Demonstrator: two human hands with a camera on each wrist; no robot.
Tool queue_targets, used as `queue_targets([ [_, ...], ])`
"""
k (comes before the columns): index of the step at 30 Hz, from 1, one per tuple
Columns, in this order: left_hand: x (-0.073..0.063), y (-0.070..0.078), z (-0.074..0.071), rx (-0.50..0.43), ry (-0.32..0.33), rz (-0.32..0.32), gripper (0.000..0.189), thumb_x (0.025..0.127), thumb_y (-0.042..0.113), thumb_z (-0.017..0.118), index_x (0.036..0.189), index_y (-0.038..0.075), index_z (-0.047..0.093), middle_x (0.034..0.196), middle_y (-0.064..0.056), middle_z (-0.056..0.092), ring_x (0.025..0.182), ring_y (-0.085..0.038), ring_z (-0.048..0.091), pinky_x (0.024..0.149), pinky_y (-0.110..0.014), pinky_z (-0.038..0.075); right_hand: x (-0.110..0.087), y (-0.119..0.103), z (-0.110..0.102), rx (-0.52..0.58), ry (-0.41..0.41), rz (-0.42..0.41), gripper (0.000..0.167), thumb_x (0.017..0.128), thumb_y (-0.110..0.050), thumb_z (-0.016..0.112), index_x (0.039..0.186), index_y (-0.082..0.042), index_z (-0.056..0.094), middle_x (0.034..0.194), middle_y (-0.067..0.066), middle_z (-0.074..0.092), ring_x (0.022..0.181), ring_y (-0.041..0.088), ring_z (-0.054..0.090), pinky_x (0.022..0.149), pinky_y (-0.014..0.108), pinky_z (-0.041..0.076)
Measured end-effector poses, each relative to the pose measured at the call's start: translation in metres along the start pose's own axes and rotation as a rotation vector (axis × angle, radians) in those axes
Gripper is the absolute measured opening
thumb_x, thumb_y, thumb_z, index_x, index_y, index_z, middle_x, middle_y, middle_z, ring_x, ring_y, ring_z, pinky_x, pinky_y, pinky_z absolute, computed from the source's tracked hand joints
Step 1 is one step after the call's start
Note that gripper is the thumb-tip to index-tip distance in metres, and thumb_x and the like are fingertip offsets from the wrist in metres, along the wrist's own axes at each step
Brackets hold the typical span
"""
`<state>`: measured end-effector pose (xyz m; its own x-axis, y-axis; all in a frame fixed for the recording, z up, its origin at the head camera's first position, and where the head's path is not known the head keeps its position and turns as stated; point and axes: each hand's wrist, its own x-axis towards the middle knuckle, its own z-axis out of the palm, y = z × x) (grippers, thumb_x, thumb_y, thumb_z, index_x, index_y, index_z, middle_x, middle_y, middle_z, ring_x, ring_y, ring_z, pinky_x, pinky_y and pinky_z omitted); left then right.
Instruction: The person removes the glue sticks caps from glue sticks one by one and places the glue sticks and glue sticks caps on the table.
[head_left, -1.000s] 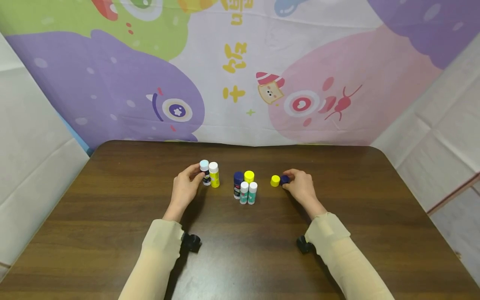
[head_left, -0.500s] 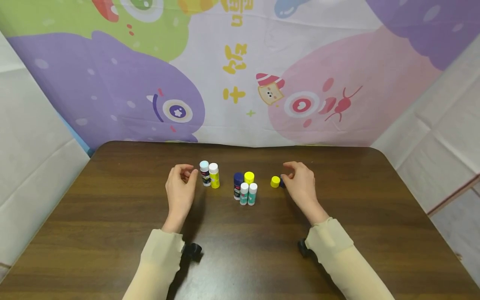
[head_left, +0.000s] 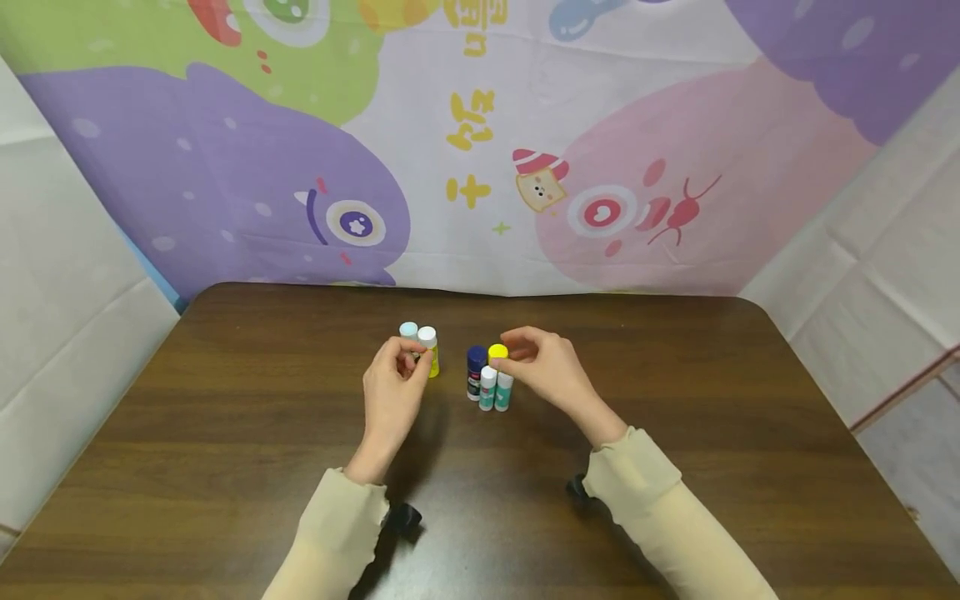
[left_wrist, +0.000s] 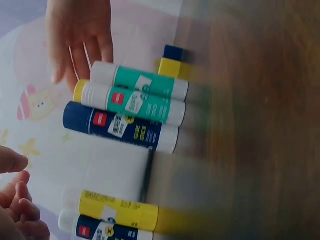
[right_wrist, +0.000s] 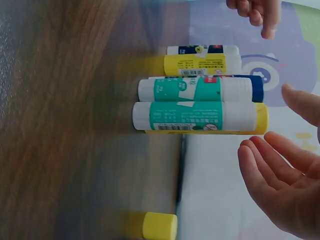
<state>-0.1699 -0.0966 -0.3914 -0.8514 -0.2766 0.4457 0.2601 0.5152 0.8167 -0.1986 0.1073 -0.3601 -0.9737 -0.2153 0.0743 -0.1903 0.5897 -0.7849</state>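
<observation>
My left hand hovers in front of two uncapped-looking glue sticks, fingers loosely bent with nothing in them. One is a navy-bodied glue stick with a pale top, the other a yellow-bodied glue stick. My right hand hangs over the middle cluster, thumb and fingers apart near the yellow-capped glue stick. Beside that stand a navy glue stick and, in front, two green glue sticks with white caps. All stand upright.
A loose yellow cap and a navy cap sit on the brown table right of the cluster, hidden behind my right hand in the head view. A patterned cloth hangs at the table's far edge.
My right hand has left the loose navy cap and moved left to the middle cluster. My left hand let go of the left pair, drew back, then shifted right in front of it.
</observation>
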Motion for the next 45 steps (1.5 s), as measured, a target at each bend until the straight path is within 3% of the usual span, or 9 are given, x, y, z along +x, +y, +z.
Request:
queue_targets([
  [6, -0.006, 0.003, 0.006, -0.024, -0.073, -0.022, 0.009, 0.081, 0.015, 0.067, 0.085, 0.009, 0.062, 0.066, -0.002, 0.048, 0.059, -0.011, 0.042, 0.055, -0.021, 0.033, 0.003, 0.003, 0.004, -0.007, 0.002, 0.044, 0.038, 0.076, -0.030, 0.072, 0.108, -0.010, 0.064, 0.098, 0.005, 0.068, 0.087, 0.017, 0.064, 0.072, 0.032, 0.052],
  [12, -0.009, 0.003, 0.011, -0.047, -0.116, -0.002, 0.008, 0.081, 0.014, 0.067, 0.085, 0.009, 0.063, 0.066, -0.002, 0.049, 0.059, -0.012, 0.044, 0.054, -0.020, 0.033, 0.004, 0.008, 0.005, -0.004, 0.020, 0.068, 0.029, 0.079, -0.028, 0.070, 0.102, -0.012, 0.066, 0.096, 0.004, 0.068, 0.086, 0.017, 0.064, 0.071, 0.032, 0.051],
  [24, -0.010, 0.009, 0.012, -0.044, -0.164, 0.019, 0.006, 0.080, 0.013, 0.067, 0.084, 0.010, 0.064, 0.068, 0.000, 0.052, 0.059, -0.011, 0.046, 0.053, -0.019, 0.035, 0.000, 0.007, -0.005, -0.001, 0.146, -0.017, 0.028, 0.081, -0.024, 0.068, 0.102, -0.005, 0.065, 0.095, 0.007, 0.067, 0.083, 0.018, 0.064, 0.071, 0.030, 0.052],
  [29, -0.008, 0.024, 0.013, -0.029, -0.198, 0.129, 0.010, 0.079, 0.011, 0.068, 0.088, 0.009, 0.064, 0.074, -0.001, 0.057, 0.066, -0.011, 0.051, 0.057, -0.023, 0.041, -0.008, -0.005, -0.016, 0.039, 0.257, -0.111, 0.028, 0.080, -0.021, 0.070, 0.102, -0.004, 0.064, 0.096, 0.007, 0.065, 0.083, 0.018, 0.064, 0.075, 0.030, 0.052],
  [36, -0.008, 0.049, 0.021, 0.066, -0.185, 0.344, 0.028, 0.076, 0.017, 0.073, 0.101, 0.007, 0.064, 0.094, -0.003, 0.061, 0.087, -0.018, 0.057, 0.077, -0.032, 0.045, -0.025, -0.022, -0.026, 0.119, 0.347, -0.227, 0.029, 0.079, -0.024, 0.070, 0.102, -0.007, 0.065, 0.097, 0.003, 0.065, 0.085, 0.013, 0.064, 0.074, 0.026, 0.052],
  [39, -0.007, 0.056, 0.023, 0.088, -0.166, 0.379, 0.035, 0.074, 0.018, 0.075, 0.106, 0.008, 0.063, 0.098, -0.003, 0.061, 0.089, -0.018, 0.056, 0.077, -0.032, 0.044, -0.033, -0.031, -0.027, 0.192, 0.343, -0.238, 0.029, 0.079, -0.023, 0.070, 0.102, -0.007, 0.064, 0.097, 0.003, 0.066, 0.085, 0.011, 0.064, 0.073, 0.026, 0.052],
  [45, -0.009, 0.063, 0.017, 0.067, -0.155, 0.377, 0.038, 0.074, 0.022, 0.075, 0.107, 0.008, 0.062, 0.101, -0.004, 0.063, 0.091, -0.019, 0.057, 0.080, -0.033, 0.043, -0.040, -0.039, -0.027, 0.407, 0.292, -0.235, 0.027, 0.080, -0.012, 0.069, 0.104, -0.002, 0.064, 0.097, 0.009, 0.066, 0.082, 0.011, 0.063, 0.075, 0.023, 0.051],
])
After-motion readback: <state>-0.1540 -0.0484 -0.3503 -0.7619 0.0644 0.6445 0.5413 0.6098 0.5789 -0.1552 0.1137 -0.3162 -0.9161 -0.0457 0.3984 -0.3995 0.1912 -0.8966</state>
